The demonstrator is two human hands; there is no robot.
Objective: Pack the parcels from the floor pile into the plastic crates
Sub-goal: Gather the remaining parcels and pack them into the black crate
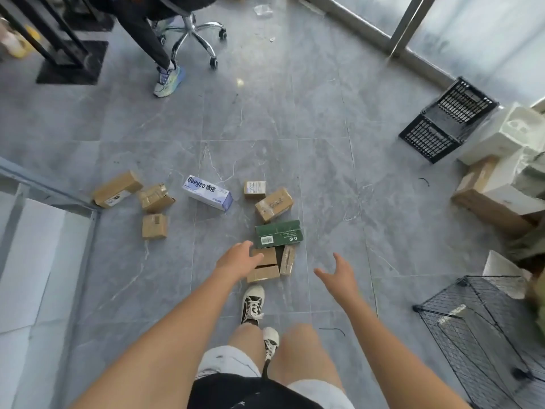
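Left hand [239, 256], fingers relaxed, is reaching over a brown box [263, 268]; a green box [279, 234] is lying just beyond. Right hand [339, 275] is hovering spread, empty; black crate [448, 119] far beyond it.

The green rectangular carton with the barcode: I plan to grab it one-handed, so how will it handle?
The green rectangular carton with the barcode looks stiff, with crisp edges. It is probably light, given its small size. It leans on brown cardboard boxes, so lifting may shift them.
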